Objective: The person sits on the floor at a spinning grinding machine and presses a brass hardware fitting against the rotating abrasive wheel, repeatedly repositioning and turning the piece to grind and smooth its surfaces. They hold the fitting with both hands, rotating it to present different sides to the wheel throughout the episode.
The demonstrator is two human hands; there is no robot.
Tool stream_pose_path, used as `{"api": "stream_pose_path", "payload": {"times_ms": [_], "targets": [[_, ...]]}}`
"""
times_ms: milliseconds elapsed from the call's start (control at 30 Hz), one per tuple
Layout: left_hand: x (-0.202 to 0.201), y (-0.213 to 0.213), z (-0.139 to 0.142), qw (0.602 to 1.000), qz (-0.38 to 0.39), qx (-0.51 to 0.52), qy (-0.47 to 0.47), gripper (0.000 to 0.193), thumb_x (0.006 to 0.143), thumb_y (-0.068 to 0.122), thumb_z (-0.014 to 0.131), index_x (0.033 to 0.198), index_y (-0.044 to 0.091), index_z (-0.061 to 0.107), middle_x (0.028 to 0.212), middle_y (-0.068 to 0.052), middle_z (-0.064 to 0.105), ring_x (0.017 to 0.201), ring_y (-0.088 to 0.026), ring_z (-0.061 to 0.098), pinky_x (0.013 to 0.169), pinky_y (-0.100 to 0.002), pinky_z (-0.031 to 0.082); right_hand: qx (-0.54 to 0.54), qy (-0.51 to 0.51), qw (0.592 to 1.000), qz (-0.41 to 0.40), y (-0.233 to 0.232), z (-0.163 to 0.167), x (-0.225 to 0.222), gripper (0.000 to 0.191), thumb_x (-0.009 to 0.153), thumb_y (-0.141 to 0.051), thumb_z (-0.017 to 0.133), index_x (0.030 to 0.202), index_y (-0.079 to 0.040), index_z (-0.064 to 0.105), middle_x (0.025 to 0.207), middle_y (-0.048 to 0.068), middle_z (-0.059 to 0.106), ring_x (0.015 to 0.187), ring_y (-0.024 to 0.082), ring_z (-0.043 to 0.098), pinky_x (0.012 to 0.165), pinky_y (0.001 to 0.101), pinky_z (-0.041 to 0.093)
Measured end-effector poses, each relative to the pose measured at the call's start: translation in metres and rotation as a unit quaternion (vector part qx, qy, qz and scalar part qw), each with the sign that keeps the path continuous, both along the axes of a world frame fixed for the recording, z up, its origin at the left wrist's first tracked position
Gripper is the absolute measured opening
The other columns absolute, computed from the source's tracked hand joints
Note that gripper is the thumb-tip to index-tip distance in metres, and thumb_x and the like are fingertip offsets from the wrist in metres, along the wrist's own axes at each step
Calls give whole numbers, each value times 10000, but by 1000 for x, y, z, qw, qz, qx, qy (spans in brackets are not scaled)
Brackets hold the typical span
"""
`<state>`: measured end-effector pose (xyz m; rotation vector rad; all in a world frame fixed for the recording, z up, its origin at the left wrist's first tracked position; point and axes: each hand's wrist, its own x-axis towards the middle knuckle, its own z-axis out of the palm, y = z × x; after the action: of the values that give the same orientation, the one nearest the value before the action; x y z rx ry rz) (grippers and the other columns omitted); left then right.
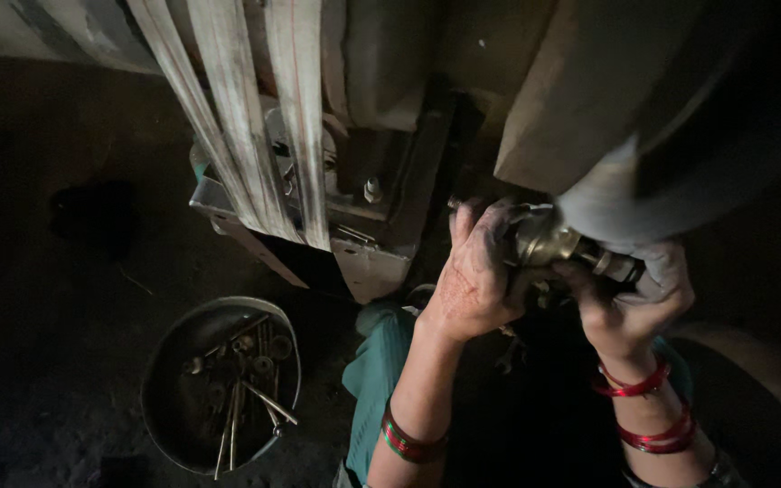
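At machine base — left hand (474, 276) | right hand (630, 303) — both gripping brass fitting (549, 242)

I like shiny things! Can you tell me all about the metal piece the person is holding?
The metal piece looks like brass, yellowish and shiny where light hits it. It has a rounded, thick body and a narrower, darker grey end pointing right. It lies roughly level, under a big grey shape. The left hand cups its left side and the right hand grips the narrow end. Dim light hides finer details.
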<state>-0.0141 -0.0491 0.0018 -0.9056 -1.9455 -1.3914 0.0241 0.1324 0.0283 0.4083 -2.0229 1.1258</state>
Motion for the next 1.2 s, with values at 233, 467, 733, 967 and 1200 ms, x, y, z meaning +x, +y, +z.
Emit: {"api": "stream_pose_path", "payload": {"times_ms": [233, 467, 733, 967, 1200], "targets": [[4, -1, 3, 999, 45, -12, 5, 688, 789, 65, 793, 1399, 44, 474, 1383, -186, 559, 1260, -422, 540, 1066, -525, 429, -20, -47, 997, 53, 9, -2, 8, 415, 968, -256, 812, 1232, -5, 611, 1123, 72, 661, 945, 147, 635, 847, 265, 530], [4, 12, -2, 989, 111, 69, 75, 664, 857, 40, 742, 1418, -43, 396, 1425, -233, 489, 1286, -429, 549, 1142, -592, 423, 115, 96, 986, -71, -1, -1, 9, 597, 925, -237, 841, 1283, 50, 459, 1176, 130, 640, 979, 238, 698, 818, 302, 600], [6, 8, 3, 992, 106, 37, 60, 530, 874, -3, 608, 1384, -47, 470, 1396, -190, 576, 1275, -403, 607, 1111, -563, 450, 186, 108, 970, -108, 1, 3, 16, 357, 949, -68, 896, 1181, 6, 635, 1041, 161, 746, 928, 287, 777, 735, 308, 637], [8, 9, 17, 994, 104, 42, 6, 518, 806, 23, 603, 1308, -58, 512, 1260, -241, 587, 1162, -452, 580, 1090, -562, 452, 197, 110, 969, -99, -4, 17, 14, 374, 917, -40, 862, 1216, 7, 643, 1073, 175, 745, 960, 310, 782, 797, 348, 667], [9, 3, 23, 993, 74, 93, -2, 406, 940, 93, 680, 1313, -7, 557, 1261, -170, 654, 1137, -370, 631, 1039, -476, 513, 238, 98, 964, -70, -7, 27, 31, 469, 985, -120, 868, 1366, -99, 596, 1147, 193, 723, 1027, 311, 771, 800, 318, 656]]}}
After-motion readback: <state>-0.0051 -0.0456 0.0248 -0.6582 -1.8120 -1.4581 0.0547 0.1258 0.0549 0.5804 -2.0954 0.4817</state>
